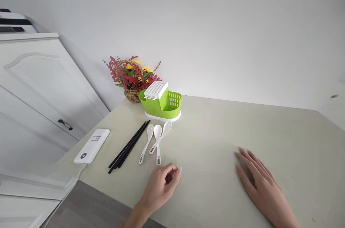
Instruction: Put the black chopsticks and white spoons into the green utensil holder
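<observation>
My left hand (pixel 162 184) rests at the front of the table, its fingers curled in toward the thumb and nothing visible in them. Just beyond it lie three white spoons: one on the left (pixel 146 144), one in the middle (pixel 158 145), and one on the right (pixel 161 137) crossing over the middle one. Several black chopsticks (pixel 129 147) are bunched to their left. Behind the spoons stands a green cutlery basket (pixel 161 107) with a white slotted top and a white base. My right hand (pixel 262 181) lies flat on the table with fingers stretched out, touching only the tabletop.
A wicker basket of artificial flowers (pixel 132 77) stands behind the green basket, near the wall. A white power bank (pixel 92 146) with a cable (pixel 79 175) lies at the table's left edge. White cabinets (pixel 29 113) flank the pale table (pixel 210 131) on the left.
</observation>
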A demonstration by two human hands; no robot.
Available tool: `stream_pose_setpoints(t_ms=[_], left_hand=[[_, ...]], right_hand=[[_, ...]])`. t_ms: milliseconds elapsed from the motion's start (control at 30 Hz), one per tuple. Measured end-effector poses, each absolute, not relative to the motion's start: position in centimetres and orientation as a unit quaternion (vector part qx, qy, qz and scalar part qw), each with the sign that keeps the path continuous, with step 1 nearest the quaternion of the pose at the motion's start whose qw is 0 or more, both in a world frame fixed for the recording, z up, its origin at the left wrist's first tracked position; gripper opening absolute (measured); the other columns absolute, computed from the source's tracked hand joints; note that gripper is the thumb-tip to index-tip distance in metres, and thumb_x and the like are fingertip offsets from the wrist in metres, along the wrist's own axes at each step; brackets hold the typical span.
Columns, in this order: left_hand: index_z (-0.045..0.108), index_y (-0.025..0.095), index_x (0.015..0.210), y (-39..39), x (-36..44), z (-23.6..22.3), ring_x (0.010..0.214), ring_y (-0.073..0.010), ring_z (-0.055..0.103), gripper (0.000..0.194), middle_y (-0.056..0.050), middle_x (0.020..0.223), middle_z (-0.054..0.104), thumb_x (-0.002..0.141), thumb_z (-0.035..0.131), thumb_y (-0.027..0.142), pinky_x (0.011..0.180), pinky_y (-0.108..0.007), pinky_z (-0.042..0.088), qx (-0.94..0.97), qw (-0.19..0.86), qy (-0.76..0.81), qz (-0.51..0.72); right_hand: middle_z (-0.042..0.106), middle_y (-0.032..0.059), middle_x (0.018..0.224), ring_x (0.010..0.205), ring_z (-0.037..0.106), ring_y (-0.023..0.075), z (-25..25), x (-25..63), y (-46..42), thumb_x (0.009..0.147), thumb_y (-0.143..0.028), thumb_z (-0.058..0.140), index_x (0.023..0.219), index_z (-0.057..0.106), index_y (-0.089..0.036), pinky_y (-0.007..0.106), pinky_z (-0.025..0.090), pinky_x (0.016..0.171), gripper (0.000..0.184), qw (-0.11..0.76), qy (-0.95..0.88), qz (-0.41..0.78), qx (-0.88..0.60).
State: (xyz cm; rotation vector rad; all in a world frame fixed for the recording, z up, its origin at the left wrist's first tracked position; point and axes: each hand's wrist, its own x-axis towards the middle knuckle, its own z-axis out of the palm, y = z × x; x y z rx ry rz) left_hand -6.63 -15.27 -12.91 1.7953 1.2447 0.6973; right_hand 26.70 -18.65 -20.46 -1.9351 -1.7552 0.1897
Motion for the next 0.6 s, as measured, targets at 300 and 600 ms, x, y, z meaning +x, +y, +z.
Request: stream_pose_setpoints(t_ms=[300,600], left_hand=[[0.044,0.021,0.070,-15.23,-6.55,-13.02,0.055,-0.0099,0.033,0.039,0.006,0.059,0.035,0.103,0.048,0.041,0.053,-0.026,0.026,0.722,0.398,0.498,0.268],[0.042,0.021,0.071,-15.23,-6.51,-12.94,0.054,-0.0107,0.034,0.042,0.006,0.059,0.036,0.105,0.043,0.047,0.053,-0.026,0.027,0.728,0.394,0.502,0.251]], right_hand=[[0.042,-0.0020,0.163,0.153,0.034,0.0299,-20.44,26.66,-18.56,0.103,-0.055,0.038,0.154,0.045,-0.033,0.058,0.037,0.121,0.056,0.260,-0.646,0.068,-0.715],[0.042,-0.0040,0.163,0.152,0.036,0.0309,-20.26,26.72,-18.67,0.102,-0.056,0.038,0.154,0.047,-0.035,0.058,0.040,0.120,0.056,0.254,-0.643,0.064,-0.719]])
